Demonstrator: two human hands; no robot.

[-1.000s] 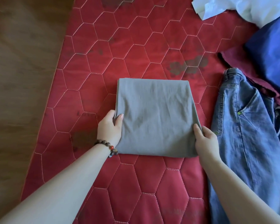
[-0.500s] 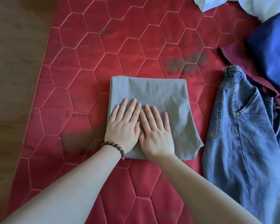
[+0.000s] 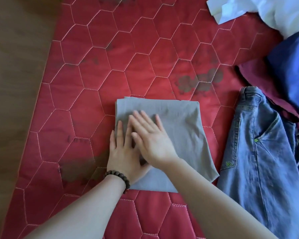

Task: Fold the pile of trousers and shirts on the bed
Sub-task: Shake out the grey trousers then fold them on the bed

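A folded grey garment (image 3: 176, 128) lies flat on the red quilted bed cover (image 3: 97, 94), near its left edge; the left hand (image 3: 126, 152) rests palm down on the garment's left side, fingers straight and slightly spread, a dark bead bracelet (image 3: 118, 178) on the wrist; the right hand (image 3: 152, 135) lies flat across the left hand's fingers, its own fingers straight and close together; blue jeans (image 3: 259, 161) lie unfolded just beside the garment on the right, with a maroon cloth (image 3: 259, 80), a blue cloth (image 3: 290, 71) and a white cloth (image 3: 266, 9) beyond
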